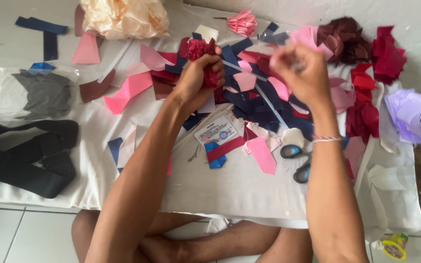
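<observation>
White cloth (239,190) covers a low table set on pale floor tiles against a white wall. Over it, the left hand (197,78) is closed tight around a dark red ribbon flower (201,48), whose ruffled top sticks out above the fingers. The right hand (302,68) is blurred, raised beside it in a loose fist; whether it pinches anything I cannot tell, though a pale thread or strip (269,100) runs slantwise between the two hands. Beneath them lies a heap of navy, pink and maroon ribbon scraps (254,97). Nearer the person, a small rectangular white card (216,130) with a blue round mark lies tilted on the cloth, and blue-handled scissors (296,160) rest just beside the right forearm. A clear plastic bag (40,92) holding grey pieces sits far left, above a black strap (25,156). A cream fabric bunch (125,17) lies at the top. Lilac petals (408,114) lie at the right edge, and a small yellow round tub (394,246) stands on the floor.
</observation>
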